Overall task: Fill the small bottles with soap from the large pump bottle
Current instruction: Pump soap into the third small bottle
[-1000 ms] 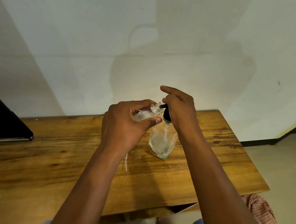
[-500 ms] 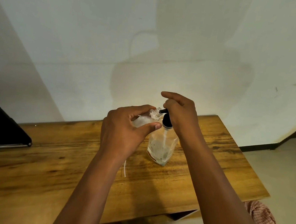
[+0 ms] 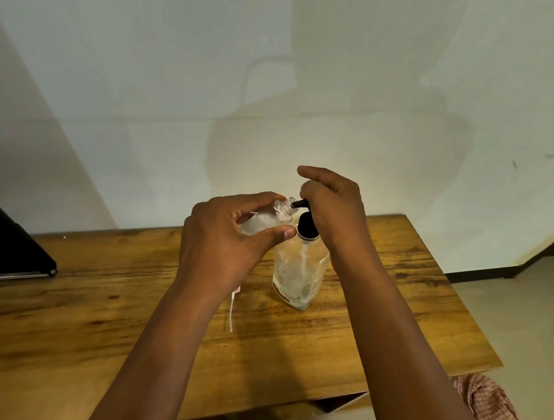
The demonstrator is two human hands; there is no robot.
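Far out to the left of the left hand, a dark flat object lies at the edge of the wooden table. The left hand itself curls around a small bottle, thumb and fingers gripping its clear body and tilting it so the open threaded neck points right, toward the pump. Just below that hand, a thin white tube lies on the table. Immediately right of the small bottle's mouth, the black nozzle of the large pump bottle appears to meet or just enter the neck; whether it truly sits inside cannot be told. The pump bottle stands upright on the table, looking nearly empty, with only a little residue low down. The right hand sits on top of the pump head, fingers curled over it, seemingly pressing down.

The risks, as I judge them: if the neck drifts off the nozzle during a press, soap would run down the left fingers or onto the table. A light, nearly empty pump bottle could tip or skid under an off-centre push. With so little soap left, the pump may spit air and spatter. Tilting the small bottle further could let its contents spill back out.
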